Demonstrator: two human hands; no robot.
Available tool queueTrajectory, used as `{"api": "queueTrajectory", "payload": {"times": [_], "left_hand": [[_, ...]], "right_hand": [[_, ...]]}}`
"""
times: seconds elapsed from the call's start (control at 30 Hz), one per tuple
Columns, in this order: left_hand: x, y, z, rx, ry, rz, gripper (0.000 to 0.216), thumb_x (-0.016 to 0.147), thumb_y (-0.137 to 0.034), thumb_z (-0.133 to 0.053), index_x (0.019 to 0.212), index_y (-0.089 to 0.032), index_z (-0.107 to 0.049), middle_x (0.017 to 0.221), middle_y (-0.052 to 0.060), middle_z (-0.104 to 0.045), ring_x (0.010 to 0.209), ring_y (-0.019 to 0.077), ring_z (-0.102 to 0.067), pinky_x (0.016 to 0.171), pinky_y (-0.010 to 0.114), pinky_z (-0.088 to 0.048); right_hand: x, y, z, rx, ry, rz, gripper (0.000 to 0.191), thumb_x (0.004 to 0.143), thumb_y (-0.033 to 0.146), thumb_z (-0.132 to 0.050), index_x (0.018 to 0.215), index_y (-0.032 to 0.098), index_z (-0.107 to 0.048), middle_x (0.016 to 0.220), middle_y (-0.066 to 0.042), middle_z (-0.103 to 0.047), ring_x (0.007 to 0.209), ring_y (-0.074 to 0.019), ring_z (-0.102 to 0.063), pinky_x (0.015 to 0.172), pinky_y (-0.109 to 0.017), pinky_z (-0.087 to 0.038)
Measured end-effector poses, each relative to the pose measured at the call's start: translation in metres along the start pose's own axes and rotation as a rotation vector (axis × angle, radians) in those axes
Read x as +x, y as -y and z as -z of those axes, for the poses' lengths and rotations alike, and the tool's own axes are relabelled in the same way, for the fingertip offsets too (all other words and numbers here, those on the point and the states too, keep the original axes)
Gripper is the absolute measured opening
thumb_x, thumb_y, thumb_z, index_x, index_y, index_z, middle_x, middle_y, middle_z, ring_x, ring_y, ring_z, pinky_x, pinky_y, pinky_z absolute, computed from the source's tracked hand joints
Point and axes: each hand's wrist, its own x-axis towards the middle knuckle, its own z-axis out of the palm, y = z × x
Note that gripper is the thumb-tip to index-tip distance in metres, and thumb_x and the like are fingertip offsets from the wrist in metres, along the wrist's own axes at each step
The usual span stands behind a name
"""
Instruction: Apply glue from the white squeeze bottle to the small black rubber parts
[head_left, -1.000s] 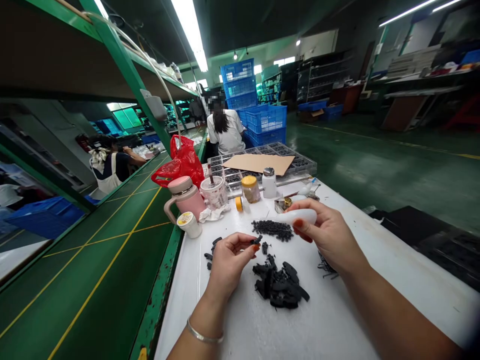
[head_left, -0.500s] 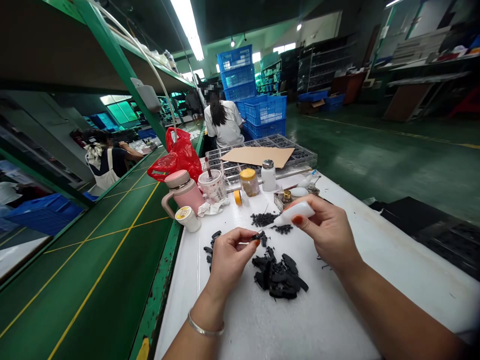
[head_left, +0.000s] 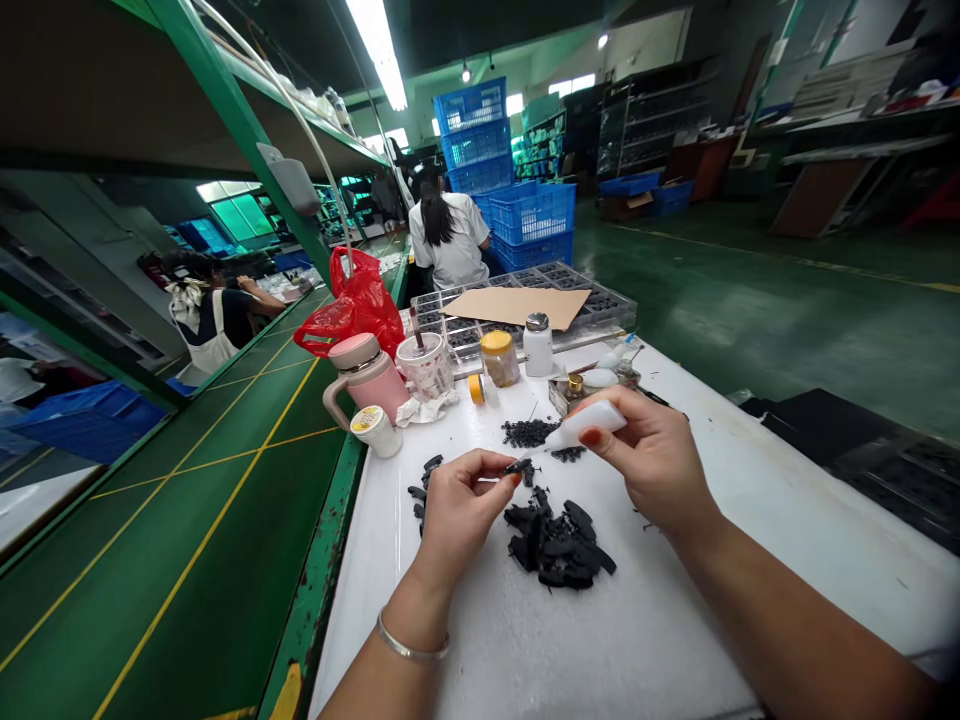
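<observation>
My left hand pinches a small black part between thumb and fingertips, above the white table. In my right hand is a white squeeze bottle, tilted so its thin nozzle points down and left at the black part. Whether the tip touches the part I cannot tell. Below the hands lies a heap of black curved pieces. A pile of tiny black pieces sits just beyond the nozzle, and more black pieces lie left of my left hand, partly hidden by it.
Behind stand a pink mug, a white tub, a yellow-lidded jar and a white pump bottle. Cardboard lies on a compartment tray. A green conveyor runs left. Two people work farther off.
The squeeze bottle and my right hand have shifted very slightly left. My left hand keeps its pinch on the black part, with hardly any movement.
</observation>
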Motion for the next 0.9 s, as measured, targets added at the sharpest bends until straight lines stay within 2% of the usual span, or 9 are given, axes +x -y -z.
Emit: {"api": "queueTrajectory", "payload": {"times": [0.63,0.9], "left_hand": [[-0.0008,-0.0006,0.0005,0.002,0.002,-0.011,0.016,0.073,-0.026,-0.07,0.084,-0.015,-0.071,0.083,0.008,-0.072,0.07,0.016,-0.064,0.061,0.023,-0.05],[-0.0008,-0.0023,0.0001,0.007,0.0,-0.007,0.015,0.073,-0.026,-0.07,0.084,-0.015,-0.071,0.082,0.007,-0.071,0.069,0.0148,-0.064,0.061,0.022,-0.049]], "right_hand": [[-0.0001,-0.0015,-0.0009,0.008,-0.005,0.033,0.012,0.082,0.03,-0.065,0.078,0.019,-0.063,0.075,-0.001,-0.06,0.069,-0.0134,-0.053,0.057,-0.023,-0.041],[0.0005,-0.0018,-0.0008,0.015,-0.001,0.035,0.013,0.079,0.031,-0.068,0.078,0.019,-0.063,0.075,-0.001,-0.06,0.069,-0.0133,-0.053,0.058,-0.023,-0.042]]}}
